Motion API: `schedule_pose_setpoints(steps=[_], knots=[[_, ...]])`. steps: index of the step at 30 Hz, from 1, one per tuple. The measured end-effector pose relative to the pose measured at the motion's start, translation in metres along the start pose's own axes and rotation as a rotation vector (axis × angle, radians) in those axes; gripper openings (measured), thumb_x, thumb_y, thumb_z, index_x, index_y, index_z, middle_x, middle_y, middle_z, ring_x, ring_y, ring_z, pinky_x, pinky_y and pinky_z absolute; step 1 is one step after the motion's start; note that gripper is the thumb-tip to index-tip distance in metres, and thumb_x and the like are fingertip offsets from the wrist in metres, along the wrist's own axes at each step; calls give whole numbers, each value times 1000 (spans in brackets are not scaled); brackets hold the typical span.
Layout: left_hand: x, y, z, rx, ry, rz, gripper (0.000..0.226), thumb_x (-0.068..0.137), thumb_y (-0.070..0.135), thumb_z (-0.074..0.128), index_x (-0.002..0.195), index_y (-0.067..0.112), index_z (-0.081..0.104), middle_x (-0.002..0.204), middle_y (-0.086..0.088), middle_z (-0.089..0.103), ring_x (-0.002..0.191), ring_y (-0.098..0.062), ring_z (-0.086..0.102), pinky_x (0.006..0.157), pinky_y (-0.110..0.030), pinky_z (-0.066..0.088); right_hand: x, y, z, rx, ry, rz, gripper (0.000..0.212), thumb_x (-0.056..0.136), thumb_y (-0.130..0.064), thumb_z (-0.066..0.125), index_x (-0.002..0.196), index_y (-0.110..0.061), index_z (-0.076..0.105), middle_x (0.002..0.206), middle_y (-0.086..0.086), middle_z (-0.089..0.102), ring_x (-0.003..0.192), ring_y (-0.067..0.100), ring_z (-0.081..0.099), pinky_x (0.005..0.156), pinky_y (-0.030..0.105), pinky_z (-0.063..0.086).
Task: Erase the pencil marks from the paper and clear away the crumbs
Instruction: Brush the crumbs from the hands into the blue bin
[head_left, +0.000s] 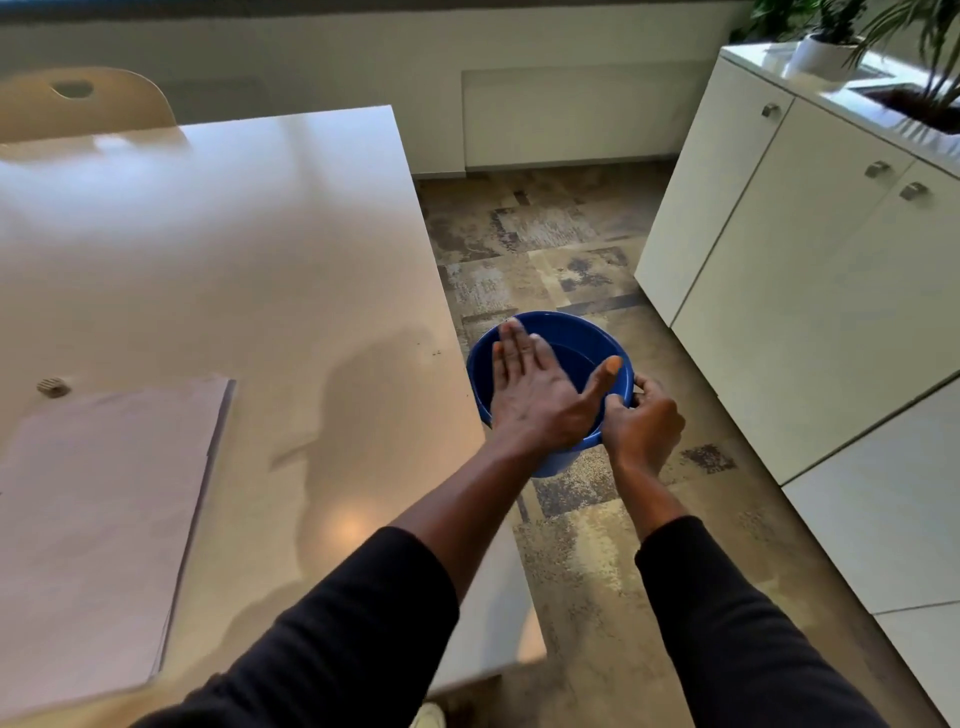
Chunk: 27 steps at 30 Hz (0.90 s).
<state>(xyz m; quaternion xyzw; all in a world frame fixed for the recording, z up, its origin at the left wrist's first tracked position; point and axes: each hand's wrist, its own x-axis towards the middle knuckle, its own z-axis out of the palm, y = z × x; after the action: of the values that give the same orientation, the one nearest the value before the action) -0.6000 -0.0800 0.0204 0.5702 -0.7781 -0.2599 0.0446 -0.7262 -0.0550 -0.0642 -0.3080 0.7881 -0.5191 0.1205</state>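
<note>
— What's at the left of the frame?
— The eraser (53, 387) lies on the table (234, 234), just beside the upper corner of the paper (104, 509). A few crumbs (435, 352) dot the table near its right edge.
— And the hands?
— At centre the left hand (535, 395) is flat over the blue bowl (576, 338), fingers straight and holding nothing. The right hand (641, 421) grips the bowl's rim.

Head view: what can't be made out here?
Blue bucket contents: left hand covers part of the inside.
Paper: cut off by the left edge; pencil marks too faint to see.
Specks near the table edge: too small to identify.
Small grey lump by the paper: too blurred to identify.
</note>
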Motion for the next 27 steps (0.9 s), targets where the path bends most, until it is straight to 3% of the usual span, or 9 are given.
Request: schedule_pose_setpoints(steps=[4, 6, 8, 13, 18, 21, 23, 27], knots=[[0, 4, -2, -15, 97, -19, 121, 94, 92, 8, 169, -1, -12, 174, -22, -30, 161, -31, -33, 130, -44, -23, 2, -2, 0, -43, 33, -31, 28, 91, -6, 74, 120, -8, 75, 94, 11, 81, 66, 14, 68, 50, 3, 43], [-5, -11, -10, 21, 179, -117, 118, 96, 91, 9, 167, -1, -16, 173, -23, -33, 161, -34, -34, 127, -44, -24, 2, -3, -1, -59, 34, -29, 35, 91, -4, 74, 126, -9, 72, 98, 11, 81, 73, 20, 75, 57, 18, 56], [-9, -34, -20, 45, 233, -248, 120, 96, 91, 10, 165, -2, -22, 170, -24, -37, 159, -37, -35, 126, -44, -26, 2, -3, -1, -72, 45, -35, 35, 92, -4, 74, 126, -9, 72, 99, 12, 81, 76, 23, 78, 62, 22, 59], [-15, -78, -38, 42, 188, -447, 133, 92, 96, 21, 162, -6, -27, 169, -28, -39, 159, -41, -36, 133, -52, -16, 1, -3, -2, -92, 52, -32, 36, 93, -4, 74, 128, -10, 71, 100, 11, 81, 77, 23, 79, 66, 36, 68], [-8, -61, -27, 81, 140, -363, 139, 85, 102, 14, 161, -7, -28, 168, -29, -40, 158, -44, -37, 132, -55, -17, -2, -3, -4, -101, 47, -38, 33, 93, -3, 73, 126, -9, 72, 98, 11, 80, 76, 21, 77, 64, 29, 64], [-2, -34, -11, 114, 58, -135, 128, 88, 97, 6, 165, -1, -21, 171, -25, -35, 159, -40, -35, 128, -50, -26, -5, -2, -4, -93, 35, -34, 34, 93, -3, 73, 127, -10, 72, 97, 8, 80, 74, 19, 75, 63, 30, 65], [-1, -18, -1, 36, 12, 31, 120, 94, 92, 11, 169, 1, -13, 175, -22, -30, 163, -34, -30, 128, -44, -23, -6, -2, -4, -97, 40, -30, 33, 93, -4, 74, 125, -9, 73, 94, 7, 79, 72, 19, 75, 59, 27, 62], [-4, -11, 2, -15, 106, 64, 118, 97, 89, 18, 169, -1, -10, 175, -21, -29, 163, -31, -29, 133, -44, -18, -6, -4, -5, -110, 59, -31, 31, 93, -6, 74, 123, -9, 74, 97, 10, 80, 71, 19, 74, 63, 31, 64]])
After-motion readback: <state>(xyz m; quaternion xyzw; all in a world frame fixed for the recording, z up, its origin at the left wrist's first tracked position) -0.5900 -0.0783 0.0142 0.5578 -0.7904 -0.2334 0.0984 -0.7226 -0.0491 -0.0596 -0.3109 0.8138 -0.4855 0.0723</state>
